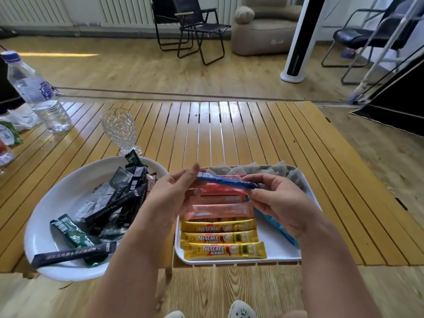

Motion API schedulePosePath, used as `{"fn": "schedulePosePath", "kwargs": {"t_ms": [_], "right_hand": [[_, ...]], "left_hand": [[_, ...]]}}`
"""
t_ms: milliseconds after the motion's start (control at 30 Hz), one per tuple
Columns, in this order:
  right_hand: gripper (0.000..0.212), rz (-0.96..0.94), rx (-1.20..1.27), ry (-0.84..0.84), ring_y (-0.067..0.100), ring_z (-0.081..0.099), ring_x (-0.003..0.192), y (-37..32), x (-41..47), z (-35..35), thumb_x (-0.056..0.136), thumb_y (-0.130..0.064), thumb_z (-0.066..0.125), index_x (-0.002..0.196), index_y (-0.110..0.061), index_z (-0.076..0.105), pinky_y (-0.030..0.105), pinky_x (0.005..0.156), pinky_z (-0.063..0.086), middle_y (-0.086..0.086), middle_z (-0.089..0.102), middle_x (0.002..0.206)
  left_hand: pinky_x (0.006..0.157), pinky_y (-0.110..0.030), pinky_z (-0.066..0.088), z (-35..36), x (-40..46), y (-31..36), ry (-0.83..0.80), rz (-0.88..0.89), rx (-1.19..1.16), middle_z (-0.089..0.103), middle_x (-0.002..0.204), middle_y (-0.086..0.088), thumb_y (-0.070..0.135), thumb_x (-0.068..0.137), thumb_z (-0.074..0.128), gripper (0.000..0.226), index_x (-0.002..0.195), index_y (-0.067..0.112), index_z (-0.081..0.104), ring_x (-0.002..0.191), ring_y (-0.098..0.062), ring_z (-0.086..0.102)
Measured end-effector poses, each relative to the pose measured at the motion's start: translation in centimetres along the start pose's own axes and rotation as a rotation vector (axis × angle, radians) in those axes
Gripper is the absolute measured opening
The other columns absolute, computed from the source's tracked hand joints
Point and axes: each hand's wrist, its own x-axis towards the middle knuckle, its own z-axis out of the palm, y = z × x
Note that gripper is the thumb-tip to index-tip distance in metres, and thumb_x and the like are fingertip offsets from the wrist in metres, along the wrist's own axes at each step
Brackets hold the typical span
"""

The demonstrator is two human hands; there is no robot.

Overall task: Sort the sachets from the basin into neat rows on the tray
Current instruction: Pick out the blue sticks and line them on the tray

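Observation:
A blue stick sachet [226, 180] is held level above the white tray [282, 254], my left hand [171, 193] pinching its left end and my right hand [278, 203] its right end. On the tray lie rows of yellow Nescafe sachets [223, 249], pink sachets [220, 208] and a red one [220, 188], with blue sachets [275, 222] partly hidden under my right hand and grey tea bags [270, 169] along the far edge. The white basin [46, 226] to the left holds several black and green sachets [114, 203].
The basin and tray sit at the near edge of a slatted wooden table [229, 134]. A patterned glass [120, 129] stands behind the basin and a water bottle [36, 92] at the far left. Folding chairs [197, 26] and a white tower fan [298, 42] stand on the floor beyond.

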Motion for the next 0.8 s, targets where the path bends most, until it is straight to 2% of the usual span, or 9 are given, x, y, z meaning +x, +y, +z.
{"fn": "schedulePosePath", "kwargs": {"t_ms": [67, 133, 267, 400, 533, 633, 700, 800], "right_hand": [[0.017, -0.020, 0.039, -0.003, 0.022, 0.073, 0.089, 0.2, 0.2, -0.3, 0.089, -0.002, 0.060, 0.103, -0.008, 0.068, 0.025, 0.064, 0.059, 0.013, 0.074, 0.097], [0.014, -0.021, 0.091, 0.018, 0.021, 0.073, 0.089, 0.3, 0.6, -0.5, 0.089, -0.007, 0.060, 0.100, -0.008, 0.069, 0.023, 0.062, 0.058, 0.011, 0.075, 0.094], [0.015, -0.009, 0.119, 0.045, 0.027, 0.072, 0.094, 0.7, 1.7, -1.2, 0.089, -0.003, 0.059, 0.097, -0.012, 0.067, 0.029, 0.064, 0.059, 0.013, 0.074, 0.097], [0.018, -0.027, 0.097, 0.060, 0.028, 0.070, 0.096, 0.9, 2.3, -1.6, 0.081, -0.006, 0.066, 0.097, -0.014, 0.067, 0.029, 0.066, 0.059, 0.010, 0.074, 0.096], [0.017, -0.084, -0.226, 0.196, 0.018, 0.069, 0.093, 1.4, 2.6, -1.5, 0.081, -0.010, 0.073, 0.096, -0.017, 0.068, 0.020, 0.060, 0.055, 0.006, 0.073, 0.094], [0.016, -0.113, -0.418, 0.245, 0.014, 0.068, 0.090, 1.6, 2.7, -1.1, 0.080, -0.013, 0.076, 0.093, -0.020, 0.068, 0.025, 0.066, 0.059, 0.001, 0.072, 0.091], [0.017, -0.121, -0.513, 0.258, 0.012, 0.067, 0.086, 1.7, 2.6, -0.7, 0.079, -0.017, 0.077, 0.092, -0.021, 0.067, 0.024, 0.065, 0.059, -0.002, 0.070, 0.089], [0.018, -0.143, -0.684, 0.286, 0.006, 0.065, 0.079, 1.9, 2.9, 0.1, 0.077, -0.024, 0.080, 0.089, -0.025, 0.067, 0.017, 0.058, 0.051, -0.007, 0.069, 0.084]], "left_hand": [[0.069, -0.028, 0.060, -0.6, 0.3, 0.0, -0.002, 0.003, 0.068, 0.074, 0.095, -0.014, 0.020, 0.084, 0.063, 0.026, 0.105, 0.007, 0.070, 0.086, -0.021, 0.073], [0.075, -0.030, 0.060, -1.2, 0.6, -0.1, -0.047, 0.019, 0.055, 0.073, 0.103, -0.014, 0.008, 0.087, 0.059, 0.024, 0.109, 0.007, 0.068, 0.099, -0.024, 0.071], [0.071, -0.025, 0.059, -1.9, 1.0, 0.1, -0.124, 0.062, -0.021, 0.073, 0.104, -0.013, 0.007, 0.079, 0.061, 0.036, 0.114, 0.009, 0.066, 0.099, -0.022, 0.071], [0.069, -0.025, 0.059, -2.4, 1.9, -0.1, -0.078, 0.040, -0.013, 0.073, 0.102, -0.015, 0.005, 0.080, 0.062, 0.027, 0.106, 0.008, 0.069, 0.100, -0.024, 0.070], [0.065, -0.020, 0.057, -2.4, 2.2, -0.8, 0.027, 0.111, 0.386, 0.076, 0.087, -0.006, 0.008, 0.086, 0.067, 0.010, 0.093, 0.012, 0.072, 0.090, -0.017, 0.072], [0.062, -0.017, 0.054, -2.6, 2.2, -1.2, 0.106, 0.189, 0.712, 0.073, 0.084, 0.003, 0.017, 0.087, 0.069, 0.008, 0.094, 0.019, 0.071, 0.084, -0.010, 0.069], [0.060, -0.017, 0.050, -2.7, 2.2, -1.2, 0.143, 0.229, 0.853, 0.071, 0.086, 0.007, 0.022, 0.086, 0.070, 0.010, 0.096, 0.025, 0.068, 0.079, -0.008, 0.066], [0.053, -0.011, 0.043, -2.2, 1.9, -1.4, 0.097, 0.256, 1.010, 0.061, 0.095, 0.016, 0.031, 0.078, 0.078, 0.028, 0.100, 0.031, 0.060, 0.079, -0.002, 0.059]]}}
